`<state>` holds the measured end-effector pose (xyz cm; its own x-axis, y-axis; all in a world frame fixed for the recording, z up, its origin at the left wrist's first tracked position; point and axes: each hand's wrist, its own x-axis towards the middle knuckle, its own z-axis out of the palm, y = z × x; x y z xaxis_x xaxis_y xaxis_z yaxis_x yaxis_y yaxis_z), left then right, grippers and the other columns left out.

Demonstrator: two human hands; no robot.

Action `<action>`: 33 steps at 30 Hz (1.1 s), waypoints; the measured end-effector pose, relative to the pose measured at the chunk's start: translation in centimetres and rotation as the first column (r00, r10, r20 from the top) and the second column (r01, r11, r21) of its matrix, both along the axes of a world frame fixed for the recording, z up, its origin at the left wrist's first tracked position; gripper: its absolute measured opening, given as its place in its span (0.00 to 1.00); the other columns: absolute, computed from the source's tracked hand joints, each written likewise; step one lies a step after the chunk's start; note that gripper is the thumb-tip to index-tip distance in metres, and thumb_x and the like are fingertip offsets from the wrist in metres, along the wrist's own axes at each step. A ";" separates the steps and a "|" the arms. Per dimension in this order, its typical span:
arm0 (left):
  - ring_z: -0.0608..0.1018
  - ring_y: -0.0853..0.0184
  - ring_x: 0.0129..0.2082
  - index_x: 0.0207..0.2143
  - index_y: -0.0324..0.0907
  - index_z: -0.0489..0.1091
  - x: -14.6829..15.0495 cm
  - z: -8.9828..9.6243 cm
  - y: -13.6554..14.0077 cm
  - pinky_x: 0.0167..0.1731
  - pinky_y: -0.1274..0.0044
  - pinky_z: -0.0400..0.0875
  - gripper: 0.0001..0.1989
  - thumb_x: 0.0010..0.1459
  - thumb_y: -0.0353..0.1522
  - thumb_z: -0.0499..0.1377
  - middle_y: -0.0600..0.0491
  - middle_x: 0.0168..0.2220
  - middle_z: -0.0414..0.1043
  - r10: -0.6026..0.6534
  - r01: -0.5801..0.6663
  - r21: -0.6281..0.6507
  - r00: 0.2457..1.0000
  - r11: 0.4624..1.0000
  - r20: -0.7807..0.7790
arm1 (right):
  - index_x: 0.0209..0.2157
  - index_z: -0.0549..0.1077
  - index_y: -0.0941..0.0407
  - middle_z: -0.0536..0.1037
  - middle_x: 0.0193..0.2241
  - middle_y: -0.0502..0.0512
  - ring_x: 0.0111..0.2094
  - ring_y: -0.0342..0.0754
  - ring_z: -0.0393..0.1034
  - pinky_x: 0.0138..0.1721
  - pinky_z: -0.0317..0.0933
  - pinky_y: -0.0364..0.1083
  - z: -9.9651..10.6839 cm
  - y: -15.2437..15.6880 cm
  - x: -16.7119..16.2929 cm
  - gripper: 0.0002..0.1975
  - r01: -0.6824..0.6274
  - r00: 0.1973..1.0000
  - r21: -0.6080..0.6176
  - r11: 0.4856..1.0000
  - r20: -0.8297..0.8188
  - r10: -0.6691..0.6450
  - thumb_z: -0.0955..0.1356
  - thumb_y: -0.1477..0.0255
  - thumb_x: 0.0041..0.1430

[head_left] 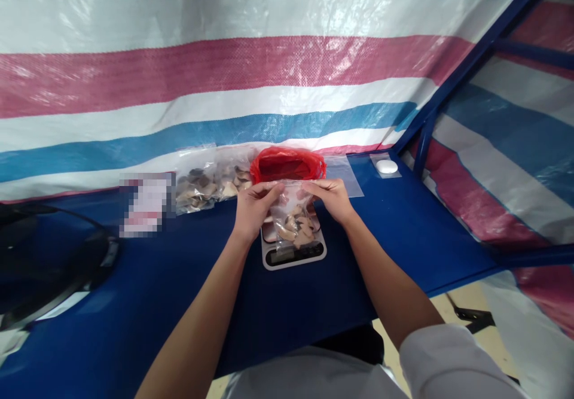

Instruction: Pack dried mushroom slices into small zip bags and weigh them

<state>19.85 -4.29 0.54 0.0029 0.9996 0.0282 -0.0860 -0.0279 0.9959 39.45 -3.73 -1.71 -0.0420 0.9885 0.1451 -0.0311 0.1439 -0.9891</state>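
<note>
A clear plastic bag (293, 222) with several pale brown, dried-looking pieces inside hangs between my hands, over a white kitchen scale (293, 263). My left hand (255, 207) pinches the bag's top edge on the left with thumb and fingers. At the other top corner, my right hand (332, 198) grips the same edge. The bag covers much of the scale's plate and part of its dark display panel; whether it rests on the scale I cannot tell. Just behind my hands stands a red plastic bag (289, 163) with its mouth wide apart.
Filled clear bags (196, 189) lie left of the red bag. A flat clear bag (343, 174) is at its right, and a white oval object (386, 167) sits farther right. A black rounded object (54, 261) occupies the table's left. Striped sheeting (224, 64) hangs behind the blue table (394, 225).
</note>
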 end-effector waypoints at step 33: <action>0.73 0.71 0.24 0.32 0.38 0.80 -3.4 3.3 1.4 0.26 0.80 0.71 0.19 0.47 0.45 0.72 0.54 0.25 0.74 0.088 -0.091 0.012 0.982 0.996 0.169 | 0.37 0.82 0.54 0.84 0.38 0.53 0.39 0.49 0.78 0.41 0.73 0.46 1.5 1.1 -4.1 0.13 -0.151 0.986 0.042 0.988 0.074 0.148 0.76 0.62 0.52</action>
<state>16.42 -2.88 3.88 -0.0932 0.9948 0.0400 -0.2484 -0.0622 0.9667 35.37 -2.66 -0.21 -0.2005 0.9625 0.1830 0.0134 0.1894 -0.9818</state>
